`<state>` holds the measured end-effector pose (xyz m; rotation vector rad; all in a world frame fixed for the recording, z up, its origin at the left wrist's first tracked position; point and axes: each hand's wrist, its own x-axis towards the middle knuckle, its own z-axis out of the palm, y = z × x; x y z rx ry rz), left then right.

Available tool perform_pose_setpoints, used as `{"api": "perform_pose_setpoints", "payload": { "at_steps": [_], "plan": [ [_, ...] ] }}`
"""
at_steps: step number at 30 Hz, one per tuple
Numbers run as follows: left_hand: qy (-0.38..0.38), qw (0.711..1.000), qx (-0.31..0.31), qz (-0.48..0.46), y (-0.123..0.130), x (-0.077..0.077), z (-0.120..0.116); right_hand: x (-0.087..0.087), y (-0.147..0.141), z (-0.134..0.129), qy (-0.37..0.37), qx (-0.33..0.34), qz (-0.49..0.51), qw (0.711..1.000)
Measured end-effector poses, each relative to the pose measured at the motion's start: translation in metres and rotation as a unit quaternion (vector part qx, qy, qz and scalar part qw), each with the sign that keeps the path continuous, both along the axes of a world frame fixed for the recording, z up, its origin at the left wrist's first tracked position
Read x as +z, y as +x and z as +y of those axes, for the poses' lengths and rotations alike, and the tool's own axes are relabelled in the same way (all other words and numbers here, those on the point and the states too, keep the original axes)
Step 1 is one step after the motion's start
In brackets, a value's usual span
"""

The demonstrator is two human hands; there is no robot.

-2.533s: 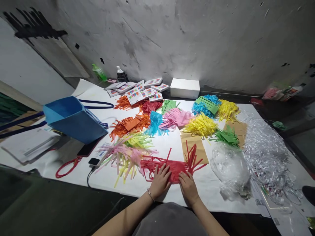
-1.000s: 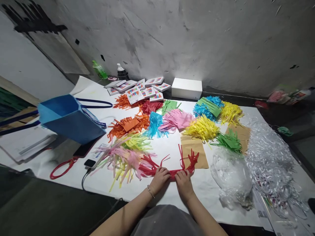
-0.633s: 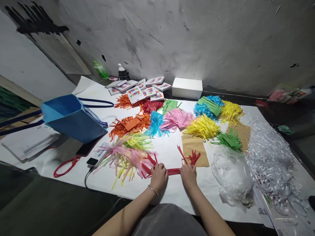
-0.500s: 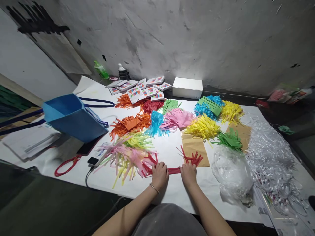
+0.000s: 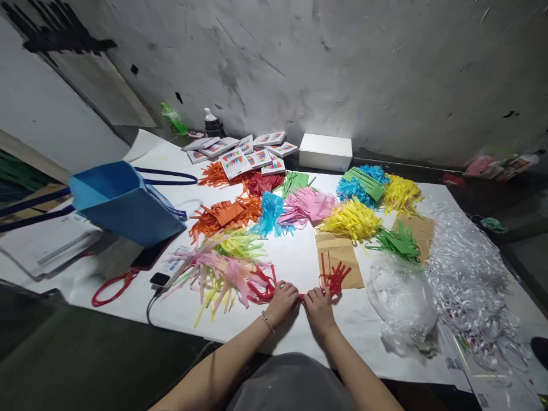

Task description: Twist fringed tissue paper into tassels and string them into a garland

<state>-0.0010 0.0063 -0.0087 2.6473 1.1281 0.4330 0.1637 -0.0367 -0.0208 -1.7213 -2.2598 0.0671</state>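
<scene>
A red tissue-paper tassel point(image 5: 337, 279) lies across the near side of the white table, fringed at both ends. My left hand point(image 5: 283, 302) closes round its rolled middle from the left, and my right hand point(image 5: 317, 307) grips it just to the right. Only a short red piece shows between the two hands. Some of the left fringe rests against a pile of pink and yellow paper strips point(image 5: 231, 274). The right fringe spreads over a brown paper sheet point(image 5: 338, 251).
Bundles of orange point(image 5: 222, 214), blue point(image 5: 271, 214), pink point(image 5: 310, 204) and yellow fringe point(image 5: 353, 220) lie beyond. At left stand a blue bag point(image 5: 124, 200) and a phone point(image 5: 156, 254). A clear plastic bag point(image 5: 402, 302) and silvery strands point(image 5: 471, 279) lie right; a white box point(image 5: 325, 152) sits behind.
My hands have come closer together along the red tassel, so less of its middle shows between them. The right fringe has shifted slightly and one strip stands more upright.
</scene>
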Motion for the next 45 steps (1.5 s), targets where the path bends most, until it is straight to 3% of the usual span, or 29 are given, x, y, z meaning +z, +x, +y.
{"api": "perform_pose_setpoints", "payload": {
  "at_steps": [5,9,14,19,21,25,28,38,45],
  "plan": [
    [-0.014,1.0,0.007,-0.015,-0.003,-0.005,-0.008,-0.015,0.005,-0.009,0.012,0.023,0.021,0.999],
    [-0.028,0.998,0.04,-0.033,-0.006,-0.005,-0.017,-0.015,0.019,-0.019,0.01,-0.02,0.027,0.999],
    [-0.051,0.987,0.145,-0.052,-0.002,0.006,-0.024,-0.009,0.022,-0.015,-0.011,-0.079,0.013,0.997],
    [-0.054,0.976,0.209,0.014,0.009,0.011,-0.019,-0.002,0.018,0.001,-0.027,-0.107,-0.001,0.994],
    [-0.044,0.982,0.181,0.024,0.008,0.01,-0.016,0.001,0.018,0.004,-0.029,-0.103,0.001,0.994],
    [-0.03,0.998,0.039,0.034,0.0,0.003,-0.014,0.009,0.018,-0.001,-0.032,-0.028,0.016,0.999],
    [-0.031,0.999,-0.003,0.036,-0.004,-0.004,-0.011,0.012,0.015,-0.008,-0.032,0.012,0.028,0.999],
    [-0.06,0.998,-0.025,0.009,-0.004,-0.003,0.006,-0.002,0.002,0.003,-0.013,0.029,0.034,0.999],
    [-0.063,0.997,0.027,-0.026,-0.006,-0.007,-0.003,-0.002,-0.004,0.0,-0.001,0.039,0.04,0.998]
  ]
}}
